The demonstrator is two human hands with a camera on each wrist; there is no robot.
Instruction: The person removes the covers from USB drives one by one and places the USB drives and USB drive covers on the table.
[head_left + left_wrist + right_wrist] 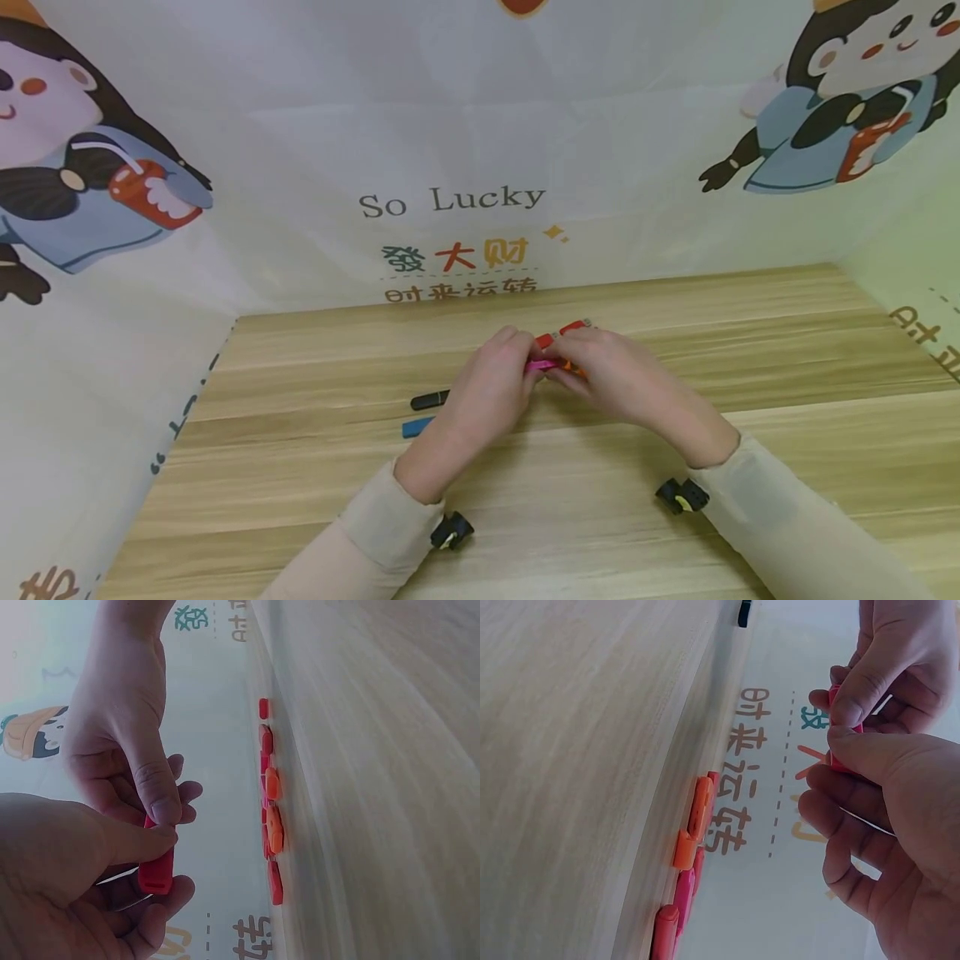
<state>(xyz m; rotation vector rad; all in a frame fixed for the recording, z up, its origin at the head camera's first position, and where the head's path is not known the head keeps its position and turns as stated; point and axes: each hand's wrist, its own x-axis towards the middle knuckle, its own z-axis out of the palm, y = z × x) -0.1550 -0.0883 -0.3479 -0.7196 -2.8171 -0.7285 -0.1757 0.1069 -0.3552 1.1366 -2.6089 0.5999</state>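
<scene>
OK, your L hand (489, 379) and R hand (611, 367) both have the pink-red stick (542, 365), each pinching it b/w thumb and fingers, thumbs close tog. on it; neither grip has any gap left around it. Stick's held up off the desk (585, 517), approx. midway b/w its L and R edges, nearer the far edge than the near one. Beyond and partly behind your R hand, red pieces (573, 326) and orange pieces (701, 806) lie bunched on the desk twd the far edge, w/ a pink piece (685, 891) among them; exact no. unclear, since hands cover some. On your L hand's outer side, twd the desk's L edge, lie a black stick (429, 400) and a blue stick (417, 427), black one nearer the far edge, both partly hidden.
</scene>
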